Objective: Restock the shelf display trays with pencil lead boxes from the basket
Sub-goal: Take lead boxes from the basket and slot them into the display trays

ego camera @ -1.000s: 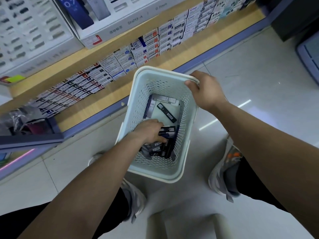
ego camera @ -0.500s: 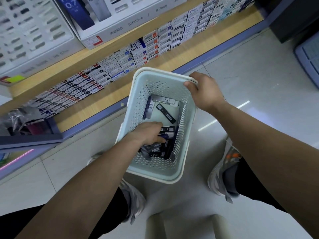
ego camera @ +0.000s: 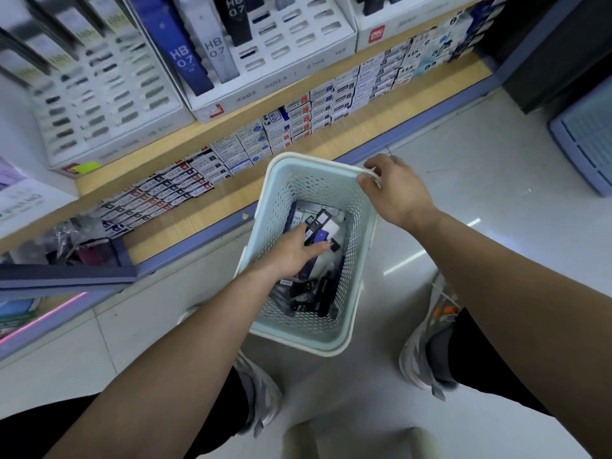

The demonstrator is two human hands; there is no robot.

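Observation:
A pale green perforated basket stands on the floor between my feet. My right hand grips its far right rim. My left hand is inside the basket and holds several pencil lead boxes, black, blue and white, lifted above the loose dark boxes on the basket's bottom. White display trays with slots and standing HB 0.7 boxes sit on the shelf above.
Rows of small flat boxes lie along the wooden shelf, which has a blue front edge. A dark tray sticks out at the left. A blue-grey crate stands at the right on the tiled floor.
My left hand has risen from the basket's bottom with several boxes in its grip. The view has tilted up, showing more of the display trays. My right hand stays on the rim.

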